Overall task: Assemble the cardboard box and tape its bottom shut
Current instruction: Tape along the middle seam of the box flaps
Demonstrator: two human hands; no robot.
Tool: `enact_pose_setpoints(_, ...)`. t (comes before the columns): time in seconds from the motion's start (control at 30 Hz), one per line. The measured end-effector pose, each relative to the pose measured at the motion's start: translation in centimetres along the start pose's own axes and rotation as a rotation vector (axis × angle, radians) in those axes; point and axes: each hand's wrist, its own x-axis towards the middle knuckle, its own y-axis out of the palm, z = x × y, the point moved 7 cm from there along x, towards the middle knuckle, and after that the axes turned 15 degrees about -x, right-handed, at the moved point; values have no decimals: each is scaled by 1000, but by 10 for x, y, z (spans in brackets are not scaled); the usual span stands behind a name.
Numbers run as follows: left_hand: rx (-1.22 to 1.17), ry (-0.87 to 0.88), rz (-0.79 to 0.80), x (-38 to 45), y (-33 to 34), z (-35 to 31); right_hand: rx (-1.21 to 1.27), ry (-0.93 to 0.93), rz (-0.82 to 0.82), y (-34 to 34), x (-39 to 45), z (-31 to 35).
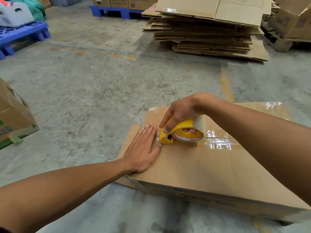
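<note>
Box [210,165] sits bottom-up on the floor at five o'clock. Left hand [143,148] lies flat, fingers spread, pinning the tape end near the box's edge so it won't lift. Right hand [181,113] is wrapped around the yellow dispenser [175,132], set on the seam [218,137]. Flat cartons [207,31] are stacked at one o'clock, well apart; nothing blocks the run.
</note>
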Motion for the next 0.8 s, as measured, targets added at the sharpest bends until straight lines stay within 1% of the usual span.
enact_pose_setpoints(0.2, 37, 16, 3, 0, 1, -2, -51, 13, -49, 0, -5, -3)
enact_pose_setpoints(0.33, 85, 2, 37, -1, 5, -8, 10, 17, -21, 6, -9, -18)
enact_pose_setpoints(0.4, 151, 10, 51, 2, 18, -20, 14, 24, 5, 13, -16, -30)
enact_pose_setpoints(0.5, 257, 50, 76, 6, 40, -38, 31, 61, 8, 31, -39, -72)
enact_pose_setpoints(0.6, 266, 59, 105, 5, 43, -42, 15, 148, -41, 51, -84, -136)
enact_pose_setpoints(0.67, 286, 61, 115, 4, 41, -42, 80, 193, -65, 70, -112, -169)
enact_pose_setpoints(0.7, 296, 60, 120, 4, 41, -42, 124, 194, -82, 79, -121, -180)
enact_pose_setpoints(0.8, 312, 55, 137, 4, 44, -45, 149, 154, -126, 91, -126, -194)
